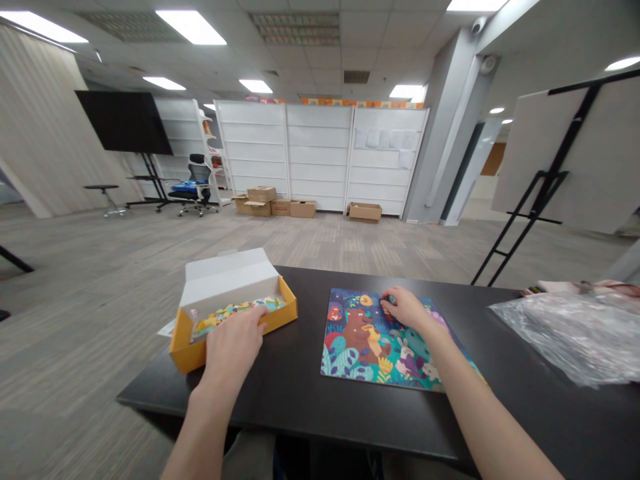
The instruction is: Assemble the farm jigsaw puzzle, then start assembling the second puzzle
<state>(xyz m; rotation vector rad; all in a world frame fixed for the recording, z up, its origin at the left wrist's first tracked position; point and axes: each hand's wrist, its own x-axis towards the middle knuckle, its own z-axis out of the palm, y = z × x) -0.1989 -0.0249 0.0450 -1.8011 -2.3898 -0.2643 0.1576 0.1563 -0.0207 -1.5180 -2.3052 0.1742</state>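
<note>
Puzzle pieces (pixel 235 310) lie inside a yellow box (pixel 283 307) on the worktop (pixel 310 413): probably thin, light, stiff card, likely easiest taken by the edges. Left hand (pixel 233 347) rests open at the box's rim; right hand (pixel 405 310) pinches a small piece (pixel 389 301) on a puzzle board (pixel 353 340) beside the box.

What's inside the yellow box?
Colorful puzzle pieces lie inside the yellow cardboard box; the left hand covers its near side, so anything beneath stays hidden.
</note>
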